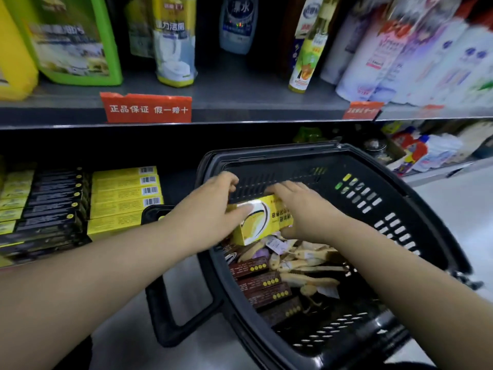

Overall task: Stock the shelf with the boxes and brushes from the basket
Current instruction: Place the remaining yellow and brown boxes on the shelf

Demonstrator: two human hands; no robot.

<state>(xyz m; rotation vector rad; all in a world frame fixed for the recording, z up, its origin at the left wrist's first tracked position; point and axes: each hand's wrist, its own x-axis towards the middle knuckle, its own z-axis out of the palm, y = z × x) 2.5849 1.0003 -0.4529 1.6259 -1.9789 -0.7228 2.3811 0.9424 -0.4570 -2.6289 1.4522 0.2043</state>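
A black plastic basket (394, 209) sits in front of the shelf, tilted toward me. Both hands hold a stack of yellow boxes (260, 221) over its far left corner: my left hand (210, 206) grips the left end, my right hand (301, 206) covers the right end. Deeper in the basket lie several dark brown boxes (260, 285) and a heap of wooden brushes (306, 265) with paper tags. On the lower shelf at the left stand rows of yellow boxes (122, 198) and black boxes (50, 206).
The upper shelf (240, 102) carries cleaning bottles, a green jug (72, 38) and red price tags (146, 108). The basket's handle (170, 289) hangs down on its left side. Grey floor shows at the right. A gap of lower shelf lies between the yellow boxes and the basket.
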